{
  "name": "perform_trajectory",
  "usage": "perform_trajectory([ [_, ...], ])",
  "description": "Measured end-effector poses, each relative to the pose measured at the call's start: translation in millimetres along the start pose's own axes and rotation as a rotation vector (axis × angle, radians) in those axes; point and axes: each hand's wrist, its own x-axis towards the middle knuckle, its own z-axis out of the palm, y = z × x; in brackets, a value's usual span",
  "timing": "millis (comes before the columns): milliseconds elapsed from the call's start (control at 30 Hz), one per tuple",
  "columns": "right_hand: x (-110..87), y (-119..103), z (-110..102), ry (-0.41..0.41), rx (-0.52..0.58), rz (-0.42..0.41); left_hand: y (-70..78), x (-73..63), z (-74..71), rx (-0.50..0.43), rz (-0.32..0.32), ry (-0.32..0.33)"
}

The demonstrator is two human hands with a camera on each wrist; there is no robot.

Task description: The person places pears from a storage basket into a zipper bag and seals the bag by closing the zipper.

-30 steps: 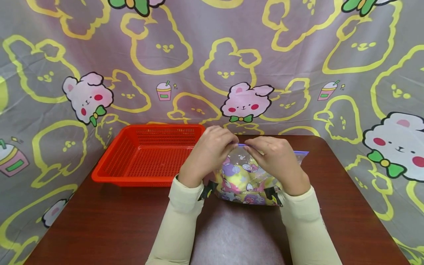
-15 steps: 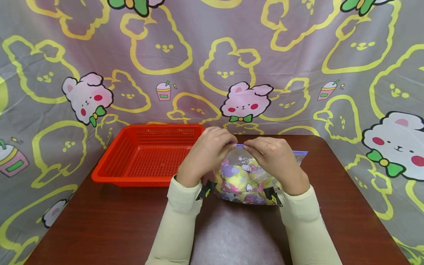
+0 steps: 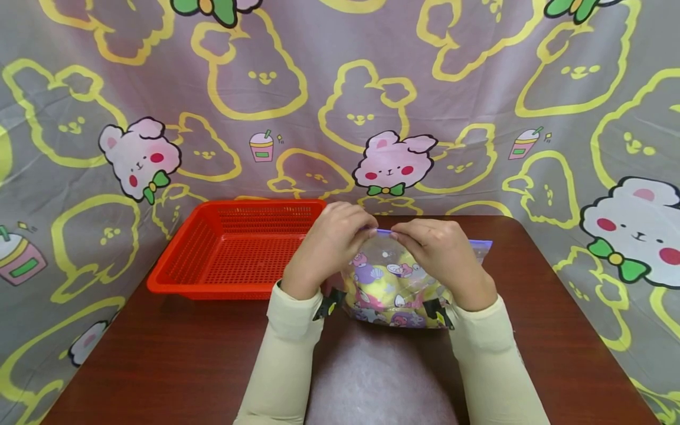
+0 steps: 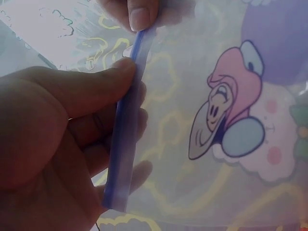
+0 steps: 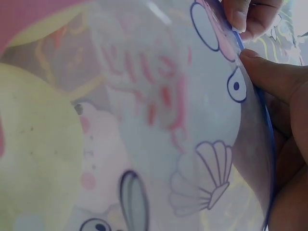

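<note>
A clear zip bag (image 3: 379, 283) printed with cartoon figures and shells stands on the table. Its blue-purple zip strip (image 4: 124, 125) runs along the top. My left hand (image 3: 337, 242) pinches this strip between thumb and fingers, left of the bag's middle. Just to its right, my right hand (image 3: 443, 254) pinches the same edge, a small gap apart. In the right wrist view, a round, speckled yellow thing (image 5: 38, 144) shows inside the bag; its kind is unclear. The right hand covers part of the bag in the head view.
A red perforated plastic basket (image 3: 180, 277) stands on the left of the dark wooden table (image 3: 212, 354), close beside my left hand. Behind and at both sides hangs a patterned cloth (image 3: 297, 71) with cartoon bears and rabbits.
My left hand has slid slightly left along the zip strip, and the gap between the hands is a little wider. My right hand stays nearly in place. The bag and basket stand as before.
</note>
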Motion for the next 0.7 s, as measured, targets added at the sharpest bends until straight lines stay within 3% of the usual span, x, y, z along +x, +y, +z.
perform_trajectory([
  [700,0.0,2.9,0.5,-0.001,-0.001,0.019,-7.7,-1.5,-4.5,-0.025,-0.083,-0.024],
])
